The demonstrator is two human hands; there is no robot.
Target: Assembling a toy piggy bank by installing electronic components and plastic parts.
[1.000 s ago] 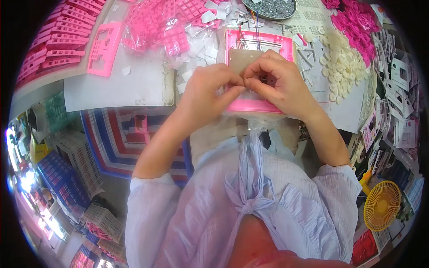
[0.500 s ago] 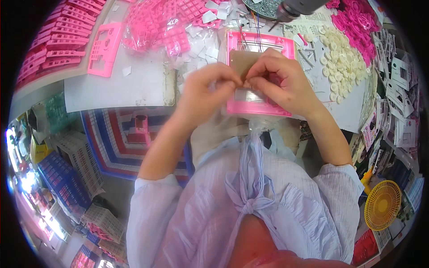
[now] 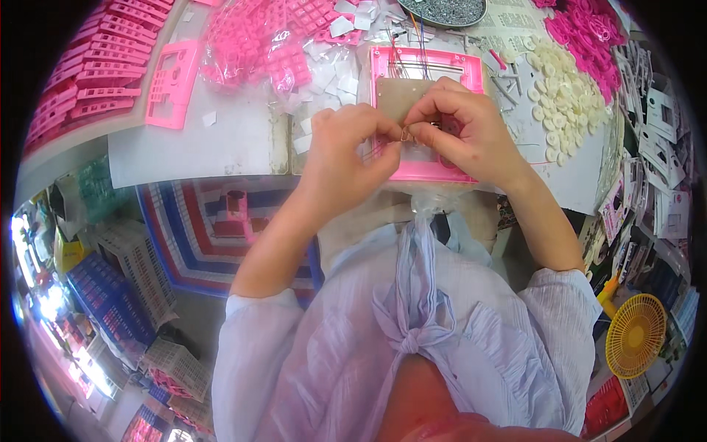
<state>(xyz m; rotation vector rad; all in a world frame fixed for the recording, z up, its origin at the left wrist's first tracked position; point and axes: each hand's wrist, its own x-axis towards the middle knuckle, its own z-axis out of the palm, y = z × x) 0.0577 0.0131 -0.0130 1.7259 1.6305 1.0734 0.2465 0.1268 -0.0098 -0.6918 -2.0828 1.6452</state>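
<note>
1. Pinching a small, thin, copper-coloured piece [image 3: 404, 135] between thumb and forefinger, the left hand [image 3: 346, 151] hangs above the desk's [image 3: 199, 151] near edge.
2. Just beside it, the right hand [image 3: 475, 136] curls thumb and forefinger toward each other; I cannot tell whether it grips the same piece.
3. Beneath both hands, a rectangular pink plastic case [image 3: 474, 74] lies at the desk's near edge, a flat brown board [image 3: 394, 92] over part of it.
4. Thin coloured wires [image 3: 424, 50] show at the case's far side.
5. Toward the desk's right edge, round cream plastic pieces [image 3: 565, 99] lie heaped.
6. A round metal tray [image 3: 477, 22] of small grey parts sits farther back.
</note>
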